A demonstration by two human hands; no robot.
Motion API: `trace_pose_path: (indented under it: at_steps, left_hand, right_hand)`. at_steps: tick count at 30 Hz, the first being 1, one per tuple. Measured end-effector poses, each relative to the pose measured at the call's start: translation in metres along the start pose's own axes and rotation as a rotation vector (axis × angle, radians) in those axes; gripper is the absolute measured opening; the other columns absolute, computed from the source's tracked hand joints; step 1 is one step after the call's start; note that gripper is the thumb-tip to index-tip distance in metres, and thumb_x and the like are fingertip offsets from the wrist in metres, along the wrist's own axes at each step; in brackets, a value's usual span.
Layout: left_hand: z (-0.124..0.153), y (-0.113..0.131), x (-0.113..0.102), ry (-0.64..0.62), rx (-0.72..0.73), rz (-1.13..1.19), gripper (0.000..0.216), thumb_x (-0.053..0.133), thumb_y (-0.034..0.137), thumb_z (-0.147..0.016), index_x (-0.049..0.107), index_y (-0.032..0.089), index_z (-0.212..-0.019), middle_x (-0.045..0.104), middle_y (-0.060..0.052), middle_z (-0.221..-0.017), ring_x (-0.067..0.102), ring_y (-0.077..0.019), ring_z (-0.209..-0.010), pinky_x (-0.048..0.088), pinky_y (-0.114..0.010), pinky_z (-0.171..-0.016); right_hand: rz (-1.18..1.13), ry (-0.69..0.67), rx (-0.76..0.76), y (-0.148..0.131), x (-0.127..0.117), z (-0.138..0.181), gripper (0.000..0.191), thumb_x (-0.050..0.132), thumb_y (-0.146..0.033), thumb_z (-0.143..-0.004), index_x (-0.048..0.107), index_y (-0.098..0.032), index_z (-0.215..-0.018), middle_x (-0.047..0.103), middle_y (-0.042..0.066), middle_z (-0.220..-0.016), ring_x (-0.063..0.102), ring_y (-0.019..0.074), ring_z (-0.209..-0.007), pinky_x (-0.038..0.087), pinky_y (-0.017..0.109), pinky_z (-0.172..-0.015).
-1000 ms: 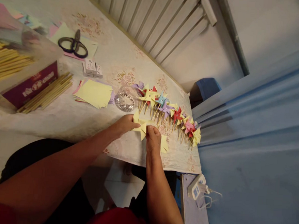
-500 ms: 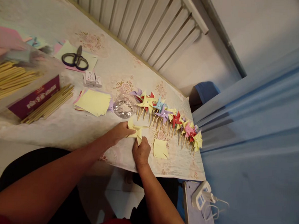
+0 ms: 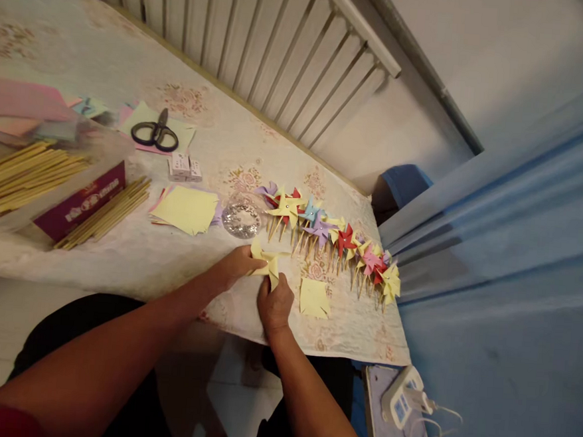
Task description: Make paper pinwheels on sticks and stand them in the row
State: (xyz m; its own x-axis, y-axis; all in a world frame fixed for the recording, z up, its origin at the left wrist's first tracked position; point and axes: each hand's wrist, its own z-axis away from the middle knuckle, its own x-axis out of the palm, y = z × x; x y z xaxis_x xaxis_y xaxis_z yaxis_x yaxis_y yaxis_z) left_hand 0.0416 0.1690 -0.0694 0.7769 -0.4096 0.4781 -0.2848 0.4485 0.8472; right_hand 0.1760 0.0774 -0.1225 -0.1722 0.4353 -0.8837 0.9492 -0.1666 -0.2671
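While both hands meet over it: the yellow pinwheel (image 3: 267, 263) lies at the near edge of the worktop (image 3: 134, 254), just in front of the row of finished pinwheels (image 3: 330, 238).
Left hand: the left hand (image 3: 238, 263) comes in from the left, fingers closed on the left blade of the yellow pinwheel, pinning it flat.
Right hand: the right hand (image 3: 275, 304) rises from below, fingertips pressed together on the lower blade near the centre; the exact contact point is hidden by the fingers.
Reason for hold: judged a two-point pinch so the folded paper keeps its shape and does not spring open.
Arm pose: both forearms stretch forward and converge; the left runs diagonally from lower left, the right nearly straight up the frame, wrist slightly bent.
Loose sheet: a yellow paper square (image 3: 314, 298) lies flat just beside the right hand, not touching it.
Supplies within reach: a clear dish of small shiny parts (image 3: 242, 216) sits just beyond the left hand; a stack of paper squares (image 3: 185, 209) lies to its left.
Sticks: bundles of wooden sticks (image 3: 105, 212) rest farther left, some in a box (image 3: 80, 200).
Scissors: black scissors (image 3: 156, 134) lie on paper well apart from the hands.
Finished row: laid overlapping, sticks pointing toward the person, judged a tidy storage line.
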Motion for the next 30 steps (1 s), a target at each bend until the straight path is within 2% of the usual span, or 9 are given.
trace_pose_path:
  at_steps: [8, 15, 30]
  left_hand:
    - [-0.0017, 0.0029, 0.0044, -0.03, 0.017, 0.035, 0.036, 0.078, 0.024, -0.051, 0.069, 0.012, -0.084, 0.073, -0.004, -0.076, 0.064, -0.0208, -0.078, 0.047, -0.032, -0.08]
    - [0.0005, 0.003, 0.0033, -0.02, 0.016, 0.038, 0.041, 0.078, 0.022, -0.052, 0.071, 0.009, -0.09, 0.075, -0.006, -0.084, 0.065, -0.0198, -0.079, 0.048, -0.031, -0.081]
    - [-0.0004, 0.0022, 0.004, -0.03, 0.043, 0.067, 0.037, 0.076, 0.02, -0.052, 0.07, 0.01, -0.088, 0.075, -0.005, -0.08, 0.066, -0.02, -0.079, 0.049, -0.032, -0.082]
  right_hand:
    - [-0.004, 0.027, 0.015, -0.0043, -0.0017, -0.0011, 0.023, 0.045, -0.026, -0.095, 0.065, -0.014, -0.094, 0.068, 0.009, -0.077, 0.066, 0.0209, -0.069, 0.044, 0.029, -0.064]
    - [-0.012, 0.047, 0.004, -0.0033, -0.0011, -0.0001, 0.023, 0.046, -0.026, -0.094, 0.065, -0.013, -0.096, 0.068, 0.009, -0.077, 0.066, 0.0214, -0.069, 0.045, 0.029, -0.064]
    - [0.005, 0.037, 0.011, -0.0041, -0.0014, -0.0008, 0.024, 0.045, -0.027, -0.095, 0.066, -0.014, -0.093, 0.067, 0.008, -0.073, 0.065, 0.0214, -0.067, 0.044, 0.029, -0.063]
